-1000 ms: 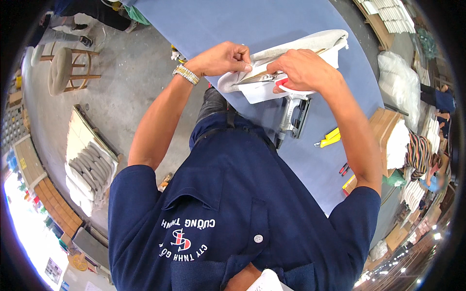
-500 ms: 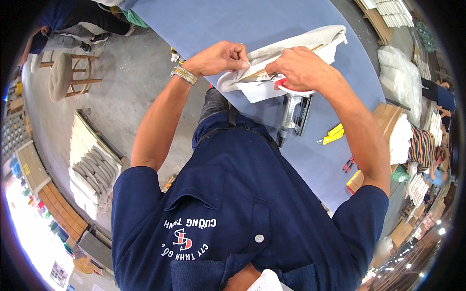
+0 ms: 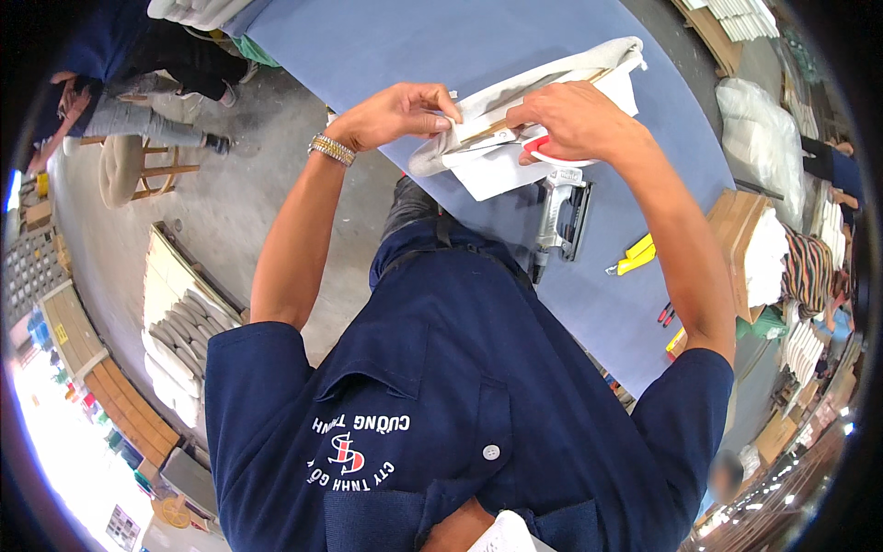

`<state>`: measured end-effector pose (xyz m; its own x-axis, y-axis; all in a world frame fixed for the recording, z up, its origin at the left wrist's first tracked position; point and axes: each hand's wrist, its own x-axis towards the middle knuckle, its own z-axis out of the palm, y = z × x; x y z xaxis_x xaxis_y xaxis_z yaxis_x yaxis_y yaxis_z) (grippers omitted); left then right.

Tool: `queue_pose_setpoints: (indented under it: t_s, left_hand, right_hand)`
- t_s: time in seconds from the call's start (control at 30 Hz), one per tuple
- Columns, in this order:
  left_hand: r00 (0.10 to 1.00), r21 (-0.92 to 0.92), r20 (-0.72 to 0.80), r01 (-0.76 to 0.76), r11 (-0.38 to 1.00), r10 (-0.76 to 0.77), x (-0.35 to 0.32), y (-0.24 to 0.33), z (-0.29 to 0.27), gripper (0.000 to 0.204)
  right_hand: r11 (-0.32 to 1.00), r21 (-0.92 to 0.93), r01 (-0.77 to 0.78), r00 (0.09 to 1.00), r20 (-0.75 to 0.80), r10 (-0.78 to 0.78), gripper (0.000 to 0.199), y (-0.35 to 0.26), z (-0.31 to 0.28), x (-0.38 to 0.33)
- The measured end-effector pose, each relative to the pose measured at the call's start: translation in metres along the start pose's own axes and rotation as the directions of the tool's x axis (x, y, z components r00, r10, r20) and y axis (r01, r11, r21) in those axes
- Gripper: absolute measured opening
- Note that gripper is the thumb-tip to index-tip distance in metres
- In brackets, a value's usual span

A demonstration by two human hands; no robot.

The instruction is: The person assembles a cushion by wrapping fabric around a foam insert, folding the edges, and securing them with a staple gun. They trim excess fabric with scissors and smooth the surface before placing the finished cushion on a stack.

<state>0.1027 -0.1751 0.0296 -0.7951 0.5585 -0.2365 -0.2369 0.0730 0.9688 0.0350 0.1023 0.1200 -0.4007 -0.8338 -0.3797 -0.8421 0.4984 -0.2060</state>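
Observation:
My right hand (image 3: pixel 570 120) is closed round a pair of scissors (image 3: pixel 544 147) with red and white handles. Their metal blades point left, against white cloth on a light grey fabric-covered piece (image 3: pixel 598 64). At the left end of that piece, my left hand (image 3: pixel 405 115) pinches the edge of the cloth between thumb and fingers. A thin wood-coloured strip shows along the middle of the piece, and a white flap (image 3: pixel 497 175) hangs out toward me. Just below the right hand, a silver staple gun (image 3: pixel 557 216) lies on the blue-grey table (image 3: pixel 359 51).
To the right on the table are a yellow-handled tool (image 3: pixel 635 255) and a red-handled tool (image 3: pixel 667 315). Cardboard boxes (image 3: pixel 736 239) and a plastic-wrapped bundle (image 3: pixel 759 138) stand beyond its right edge. At left are a round stool (image 3: pixel 120 170), stacked cushions (image 3: pixel 179 336) and another person (image 3: pixel 138 64).
Both hands and the grey piece sit slightly higher and further left in view. The scissors stay in my right hand. The person at upper left has stretched a leg to the right.

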Motion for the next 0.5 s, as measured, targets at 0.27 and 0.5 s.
queue_pose_setpoints:
  t_s: [0.27, 0.5]
  left_hand:
    - [0.996, 0.604, 0.082, -0.084, 0.793, 0.043, -0.004, 0.042, 0.020, 0.016]
    - [0.996, 0.614, 0.082, -0.086, 0.785, 0.046, -0.003, 0.050, 0.015, 0.012]
  right_hand:
    - [0.997, 0.081, -0.017, 0.999, -0.036, 0.020, 0.045, -0.002, 0.007, -0.001]
    - [0.996, 0.089, -0.001, 0.999, -0.037, 0.004, 0.043, -0.005, 0.001, -0.004]
